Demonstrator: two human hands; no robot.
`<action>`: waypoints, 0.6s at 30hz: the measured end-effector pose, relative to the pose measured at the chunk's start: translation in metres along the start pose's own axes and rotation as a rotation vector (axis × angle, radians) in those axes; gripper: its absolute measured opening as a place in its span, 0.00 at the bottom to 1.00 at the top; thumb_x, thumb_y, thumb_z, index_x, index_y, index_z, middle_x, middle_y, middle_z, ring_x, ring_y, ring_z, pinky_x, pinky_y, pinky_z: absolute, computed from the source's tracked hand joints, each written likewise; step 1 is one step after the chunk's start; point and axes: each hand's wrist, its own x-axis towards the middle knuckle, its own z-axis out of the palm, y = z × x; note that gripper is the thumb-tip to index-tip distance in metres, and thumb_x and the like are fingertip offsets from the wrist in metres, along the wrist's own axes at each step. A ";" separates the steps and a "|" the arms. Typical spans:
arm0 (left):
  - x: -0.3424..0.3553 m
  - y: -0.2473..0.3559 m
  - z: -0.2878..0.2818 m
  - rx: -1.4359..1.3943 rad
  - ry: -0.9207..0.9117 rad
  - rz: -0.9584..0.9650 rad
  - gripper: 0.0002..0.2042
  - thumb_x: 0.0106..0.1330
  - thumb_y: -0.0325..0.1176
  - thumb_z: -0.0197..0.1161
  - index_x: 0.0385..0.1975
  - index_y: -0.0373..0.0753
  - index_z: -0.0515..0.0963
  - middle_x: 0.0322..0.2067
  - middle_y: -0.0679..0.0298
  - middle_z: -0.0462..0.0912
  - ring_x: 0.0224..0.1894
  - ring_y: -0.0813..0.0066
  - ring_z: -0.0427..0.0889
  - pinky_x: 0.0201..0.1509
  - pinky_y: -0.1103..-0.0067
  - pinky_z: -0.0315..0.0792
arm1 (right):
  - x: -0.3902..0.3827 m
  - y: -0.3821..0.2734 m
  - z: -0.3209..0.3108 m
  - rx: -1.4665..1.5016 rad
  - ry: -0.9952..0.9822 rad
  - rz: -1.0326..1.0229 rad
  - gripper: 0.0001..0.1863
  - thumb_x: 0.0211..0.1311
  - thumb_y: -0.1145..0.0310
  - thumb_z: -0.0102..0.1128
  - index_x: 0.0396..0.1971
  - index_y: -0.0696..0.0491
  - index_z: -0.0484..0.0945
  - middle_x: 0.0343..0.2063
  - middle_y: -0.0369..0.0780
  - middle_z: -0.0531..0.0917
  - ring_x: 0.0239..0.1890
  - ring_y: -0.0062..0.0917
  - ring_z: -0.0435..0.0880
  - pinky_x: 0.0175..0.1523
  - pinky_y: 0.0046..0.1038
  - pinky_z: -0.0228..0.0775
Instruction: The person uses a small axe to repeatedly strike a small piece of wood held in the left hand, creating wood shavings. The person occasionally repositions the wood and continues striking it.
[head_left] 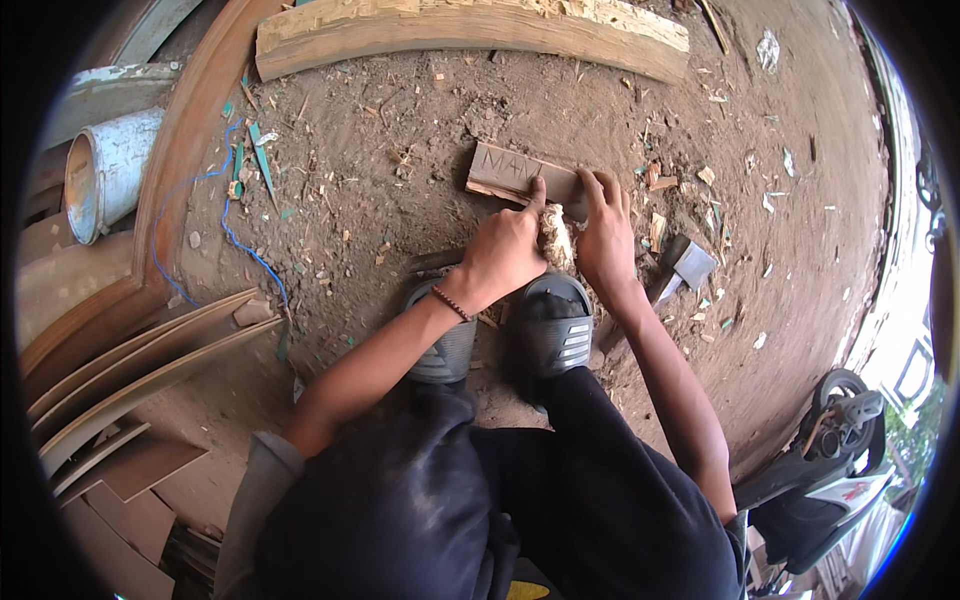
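Observation:
A short wooden block (500, 168) with marks scratched on its face lies on the dirt floor beyond my feet. My left hand (505, 246) is at its near edge, one finger pressed on the face and the others curled; their tips are hidden. At the block's right end, my right hand (606, 238) grips it with bent fingers over the top. Between my hands is a pale, rough, frayed chunk (557, 238) whose kind I cannot make out. A hammer-like tool with a grey metal head (692, 262) lies right of my right hand, its handle pointing toward my right foot.
A long split timber (470, 28) lies across the far side. Bent boards (150, 365) lean at the left, near a pale blue metal pipe (115, 170) and blue string (235, 235). Wood chips litter the dirt. A motorcycle (830, 470) stands at the right.

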 end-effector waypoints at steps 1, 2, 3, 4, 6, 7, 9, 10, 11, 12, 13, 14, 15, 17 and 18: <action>0.001 -0.001 0.000 -0.008 -0.006 -0.007 0.43 0.48 0.29 0.66 0.67 0.30 0.55 0.24 0.43 0.80 0.30 0.49 0.83 0.35 0.63 0.78 | 0.000 0.000 0.000 0.006 0.008 -0.002 0.35 0.45 0.81 0.65 0.59 0.58 0.66 0.54 0.50 0.70 0.53 0.48 0.70 0.58 0.41 0.66; 0.002 -0.002 0.000 -0.006 -0.016 0.035 0.42 0.48 0.29 0.67 0.67 0.32 0.55 0.24 0.44 0.81 0.31 0.49 0.83 0.35 0.64 0.78 | 0.000 0.000 0.001 0.003 0.014 -0.002 0.35 0.44 0.81 0.64 0.59 0.58 0.66 0.54 0.50 0.70 0.53 0.49 0.70 0.58 0.41 0.66; 0.002 -0.002 0.000 0.003 -0.035 0.063 0.42 0.48 0.29 0.67 0.67 0.33 0.56 0.25 0.45 0.81 0.31 0.50 0.83 0.36 0.64 0.78 | 0.000 0.000 0.000 -0.020 0.002 0.003 0.35 0.45 0.81 0.65 0.59 0.58 0.66 0.54 0.50 0.70 0.53 0.48 0.70 0.59 0.41 0.67; 0.002 -0.002 0.000 -0.014 -0.026 0.101 0.42 0.48 0.29 0.67 0.67 0.35 0.57 0.25 0.46 0.82 0.31 0.50 0.84 0.36 0.64 0.79 | 0.000 -0.001 0.000 -0.019 0.010 -0.007 0.36 0.45 0.80 0.65 0.59 0.58 0.66 0.54 0.50 0.70 0.53 0.48 0.70 0.59 0.41 0.67; -0.002 -0.002 0.000 0.033 -0.076 0.152 0.42 0.48 0.30 0.68 0.67 0.37 0.58 0.25 0.46 0.82 0.29 0.51 0.84 0.35 0.64 0.79 | 0.000 -0.001 -0.001 -0.026 0.007 -0.028 0.36 0.45 0.79 0.65 0.59 0.58 0.66 0.55 0.50 0.70 0.53 0.48 0.70 0.59 0.40 0.67; -0.004 -0.002 0.000 0.043 -0.085 0.184 0.41 0.48 0.30 0.68 0.67 0.37 0.59 0.25 0.46 0.82 0.28 0.51 0.84 0.35 0.64 0.80 | 0.000 -0.002 -0.001 -0.029 0.002 -0.021 0.37 0.45 0.78 0.67 0.60 0.59 0.65 0.55 0.49 0.70 0.54 0.48 0.70 0.59 0.40 0.67; -0.010 -0.001 -0.002 -0.055 -0.077 0.110 0.40 0.49 0.30 0.69 0.67 0.39 0.60 0.28 0.48 0.83 0.31 0.51 0.84 0.36 0.65 0.79 | -0.001 -0.003 0.000 -0.033 0.000 -0.005 0.37 0.45 0.77 0.67 0.60 0.59 0.65 0.56 0.49 0.70 0.55 0.47 0.70 0.59 0.39 0.67; -0.013 0.000 -0.003 -0.103 -0.077 0.068 0.40 0.49 0.30 0.69 0.67 0.41 0.61 0.30 0.49 0.84 0.32 0.52 0.84 0.37 0.65 0.79 | -0.001 -0.004 0.000 -0.031 -0.003 0.006 0.38 0.45 0.77 0.68 0.60 0.59 0.65 0.56 0.49 0.70 0.56 0.46 0.70 0.59 0.39 0.67; -0.017 0.001 -0.005 -0.107 -0.045 0.051 0.36 0.50 0.32 0.70 0.63 0.40 0.65 0.31 0.50 0.84 0.32 0.53 0.85 0.37 0.66 0.80 | 0.000 -0.004 0.002 -0.060 -0.014 0.024 0.38 0.45 0.75 0.68 0.61 0.59 0.64 0.56 0.48 0.70 0.57 0.45 0.70 0.59 0.38 0.68; -0.019 0.003 -0.007 -0.114 -0.037 0.095 0.34 0.50 0.33 0.70 0.60 0.38 0.67 0.31 0.50 0.84 0.31 0.53 0.85 0.36 0.66 0.80 | 0.000 -0.005 0.003 -0.054 -0.013 0.036 0.38 0.46 0.74 0.68 0.61 0.59 0.64 0.56 0.48 0.70 0.56 0.45 0.70 0.59 0.38 0.68; -0.023 0.005 -0.008 -0.113 -0.031 0.138 0.32 0.50 0.33 0.70 0.58 0.37 0.69 0.30 0.50 0.84 0.31 0.53 0.85 0.36 0.67 0.80 | 0.000 -0.005 0.004 -0.047 -0.015 0.044 0.38 0.46 0.74 0.69 0.61 0.59 0.64 0.56 0.48 0.70 0.56 0.44 0.71 0.59 0.37 0.68; -0.025 0.007 -0.010 -0.109 -0.038 0.166 0.29 0.51 0.34 0.71 0.55 0.36 0.71 0.30 0.51 0.84 0.31 0.54 0.85 0.36 0.67 0.80 | 0.000 -0.005 0.005 -0.035 -0.002 0.035 0.38 0.47 0.73 0.69 0.61 0.59 0.64 0.56 0.48 0.70 0.56 0.44 0.71 0.59 0.37 0.68; -0.029 0.011 -0.011 -0.113 -0.100 0.157 0.23 0.51 0.37 0.71 0.47 0.35 0.75 0.29 0.51 0.84 0.30 0.54 0.85 0.35 0.68 0.79 | 0.000 -0.004 0.006 -0.049 0.003 0.026 0.37 0.49 0.71 0.69 0.61 0.59 0.64 0.57 0.47 0.70 0.56 0.44 0.71 0.60 0.37 0.68; -0.033 0.019 -0.013 -0.204 -0.107 0.231 0.22 0.51 0.38 0.71 0.45 0.35 0.76 0.28 0.51 0.83 0.30 0.55 0.85 0.35 0.69 0.79 | 0.001 -0.003 0.006 -0.068 -0.012 0.043 0.36 0.50 0.71 0.68 0.61 0.58 0.64 0.56 0.47 0.70 0.56 0.44 0.71 0.60 0.37 0.68; -0.033 0.024 -0.015 -0.243 -0.082 0.306 0.23 0.50 0.37 0.72 0.45 0.35 0.76 0.27 0.51 0.83 0.30 0.55 0.85 0.35 0.69 0.79 | 0.001 -0.003 0.006 -0.067 -0.005 0.031 0.36 0.50 0.71 0.68 0.61 0.58 0.65 0.56 0.47 0.70 0.56 0.44 0.71 0.60 0.37 0.68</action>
